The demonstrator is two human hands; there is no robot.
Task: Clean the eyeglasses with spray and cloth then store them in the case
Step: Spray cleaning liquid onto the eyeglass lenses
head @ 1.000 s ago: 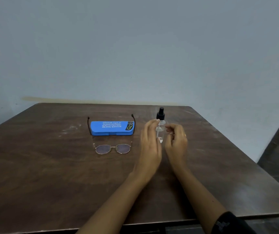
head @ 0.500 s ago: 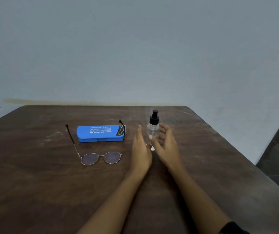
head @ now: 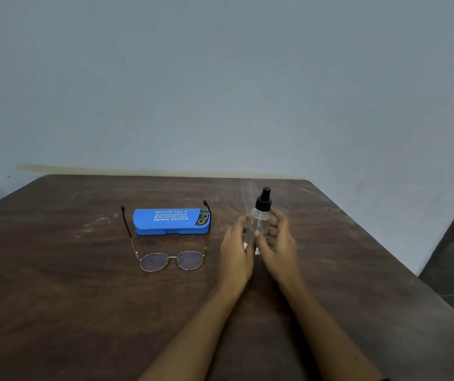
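Brown wood grain, scuffed with pale marks, covers the surface [head: 55, 298] that carries everything in view. Toward the left lie the eyeglasses [head: 172, 261], unfolded, their round lenses nearest the person and their two temple arms reaching away toward the wall. Between those arms, just behind the lenses, sits the blue case [head: 171, 221], shut, with white lettering on its lid; the right temple runs close along its right end. Right of the case, the left hand [head: 235, 250] stands on edge with fingers loosely extended, its fingertips at the left side of the spray bottle [head: 260, 220]; whether they press the plastic cannot be told. The bottle is clear with a black pump top, upright, its base hidden behind the hands so that contact with the wood cannot be judged. The right hand [head: 276, 243] curls around the bottle from the right, thumb across its near face and fingers behind it. Behind it all rises a plain pale-blue wall [head: 220, 78].
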